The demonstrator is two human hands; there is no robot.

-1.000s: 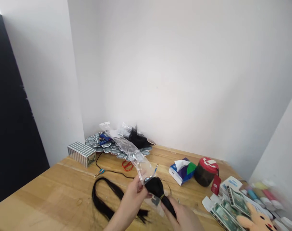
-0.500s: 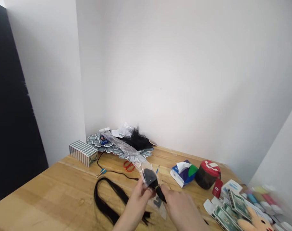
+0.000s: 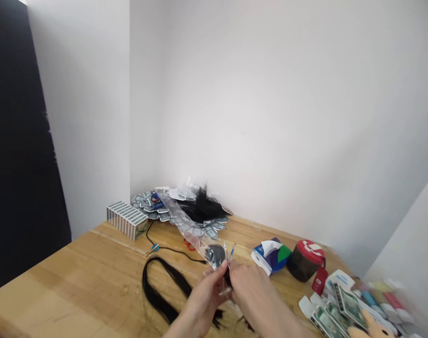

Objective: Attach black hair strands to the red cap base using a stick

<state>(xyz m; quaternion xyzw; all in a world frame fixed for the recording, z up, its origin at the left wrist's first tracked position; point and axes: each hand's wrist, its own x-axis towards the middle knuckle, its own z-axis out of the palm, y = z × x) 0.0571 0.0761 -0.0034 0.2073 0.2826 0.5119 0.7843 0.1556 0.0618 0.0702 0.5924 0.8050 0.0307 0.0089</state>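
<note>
My left hand (image 3: 207, 295) is closed round the mouth of a long clear plastic bag (image 3: 185, 226), thumb on top. Inside the bag's near end shows the rounded, folded end of a black hair bundle (image 3: 216, 255). Right beside it, my right hand (image 3: 249, 284) is closed on the bundle's lower part, and its fingers are largely hidden from view. Another hank of black hair (image 3: 151, 287) lies in a loop on the wooden table (image 3: 80, 286), left of my hands.
Black hair (image 3: 203, 206) and plastic lie on a pile of cards (image 3: 143, 202) by the wall. Around are stacked boxes (image 3: 127, 219), red scissors (image 3: 189, 244), a black cable (image 3: 173, 253), a tissue box (image 3: 272, 256), a red-lidded container (image 3: 307, 260) and card packs (image 3: 328, 319).
The hair bundle sits lower between my hands and less of its tied part shows. My right hand has moved up against my left. The view has shifted slightly.
</note>
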